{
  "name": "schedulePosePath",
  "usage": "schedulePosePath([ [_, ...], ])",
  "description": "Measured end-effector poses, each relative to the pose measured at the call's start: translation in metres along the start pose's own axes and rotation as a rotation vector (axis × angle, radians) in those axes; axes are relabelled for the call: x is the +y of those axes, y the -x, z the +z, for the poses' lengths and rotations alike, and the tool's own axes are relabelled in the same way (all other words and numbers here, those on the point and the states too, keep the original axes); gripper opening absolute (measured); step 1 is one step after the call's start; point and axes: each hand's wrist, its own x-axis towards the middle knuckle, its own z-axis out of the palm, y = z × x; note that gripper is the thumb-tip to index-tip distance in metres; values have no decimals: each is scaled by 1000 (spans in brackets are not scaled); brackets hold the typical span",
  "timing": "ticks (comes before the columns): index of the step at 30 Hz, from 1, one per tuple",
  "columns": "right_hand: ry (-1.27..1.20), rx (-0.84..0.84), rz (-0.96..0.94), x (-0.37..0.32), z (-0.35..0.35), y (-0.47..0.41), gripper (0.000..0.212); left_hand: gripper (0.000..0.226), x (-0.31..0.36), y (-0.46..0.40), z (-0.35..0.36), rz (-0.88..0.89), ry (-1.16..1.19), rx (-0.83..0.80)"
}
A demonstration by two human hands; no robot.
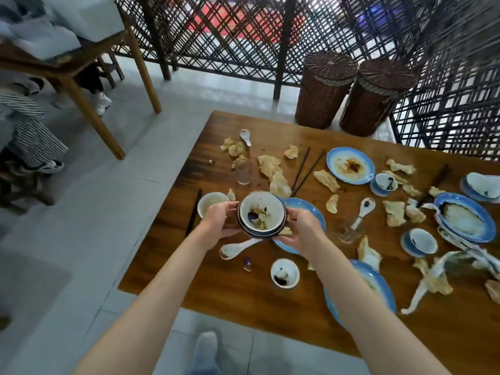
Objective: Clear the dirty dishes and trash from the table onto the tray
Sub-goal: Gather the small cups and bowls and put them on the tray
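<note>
- Wooden worktop (243, 290) carries dirty dishes and crumpled napkins.
- Left hand (216, 221) and right hand (300, 231) cup stacked bowls (261, 215) by their sides.
- Likely stiff, breakable, greasy: support underneath.

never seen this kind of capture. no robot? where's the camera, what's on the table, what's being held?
No robot: a person with bare hands, filmed by one wide-angle camera worn on their head, looking down. The left hand and right hand together grip a small stack of dirty white bowls with dark rims, lifted above the brown wooden table. On the table lie blue-rimmed plates, a white ceramic spoon, dark chopsticks, a clear glass and crumpled tissues. No tray is in view.
</note>
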Motion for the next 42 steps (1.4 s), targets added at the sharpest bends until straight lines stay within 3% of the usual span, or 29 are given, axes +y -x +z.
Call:
schedulePosePath([
  [11, -87, 39, 92, 20, 109, -44, 15, 27, 30, -75, -87, 0, -199, 25],
  [26, 59, 87, 182, 15, 133, -71, 23, 32, 33, -112, -105, -31, -361, 20],
  [31, 232, 67, 178, 15, 128, -81, 39, 29, 29, -115, -110, -116, -293, 9],
  [38, 10, -61, 274, 25, 130, -87, 32, 26, 22, -113, -109, -319, -87, -74],
  [42, -82, -9, 260, 28, 135, -87, 36, 28, 22, -112, -107, -325, -26, -66],
])
